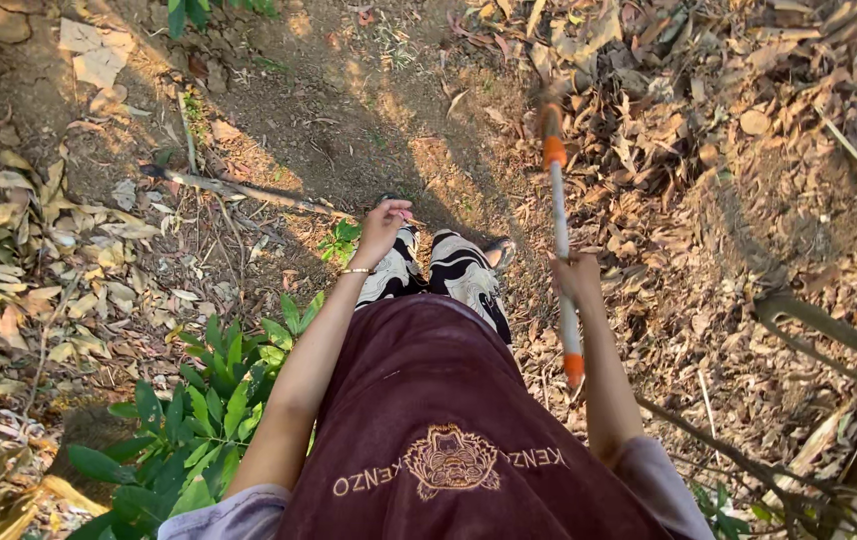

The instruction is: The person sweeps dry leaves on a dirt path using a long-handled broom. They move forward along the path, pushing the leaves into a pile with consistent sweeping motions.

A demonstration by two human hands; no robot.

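The white pole with orange bands [561, 220] runs nearly straight up the frame, its long axis pointing away from the person, far end blurred over the dry leaves and tilted slightly left, near end with an orange band low beside the right forearm. The right hand [577, 276] is wrapped around it partway along, fingers closed on the shaft. Over on the other side, the left hand [383, 230] hangs free, fingers loosely curled and holding nothing, with a thin gold bracelet [357, 270] at the wrist. Below them, a maroon garment [429, 400] fills the bottom centre, and black-and-white patterned trousers [464, 272] lead down to sandalled feet [498, 250] on bare soil. The ground is a dirt path [349, 110], sun-dappled, with a fallen stick [239, 188] lying across it just beyond the left hand. Dry brown leaf litter [709, 130] lies thick on the right and again at far left. A green leafy shrub [209, 400] grows close against the person's left side, and a small green seedling [341, 238] sits just beside the left hand. Bare branches [829, 330] cross the lower right corner. This is outdoors, in bright daylight with strong shadows.
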